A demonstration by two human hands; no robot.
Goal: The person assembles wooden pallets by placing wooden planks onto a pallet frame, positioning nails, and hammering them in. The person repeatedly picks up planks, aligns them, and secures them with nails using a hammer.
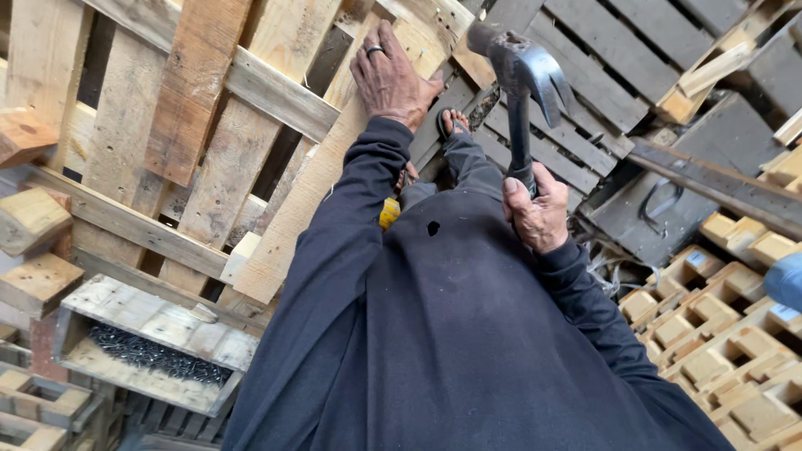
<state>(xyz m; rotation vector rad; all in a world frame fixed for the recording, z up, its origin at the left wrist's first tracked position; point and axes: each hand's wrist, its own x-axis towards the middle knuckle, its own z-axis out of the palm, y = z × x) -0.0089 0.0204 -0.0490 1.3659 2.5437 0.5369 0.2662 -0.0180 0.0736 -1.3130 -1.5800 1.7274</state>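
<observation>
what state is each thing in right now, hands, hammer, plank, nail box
left hand: flat, pressing on the plank
right hand: shut around the hammer handle
dark metal claw hammer: raised, head up
long pale wooden plank: lying slanted across the pallet
shallow wooden box of dark nails: open, holding nails

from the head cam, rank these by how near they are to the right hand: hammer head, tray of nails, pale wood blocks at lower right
From the right hand:
1. Hammer head, straight above it on the handle it grips.
2. Pale wood blocks, down to its right.
3. Tray of nails, far across at lower left.
</observation>
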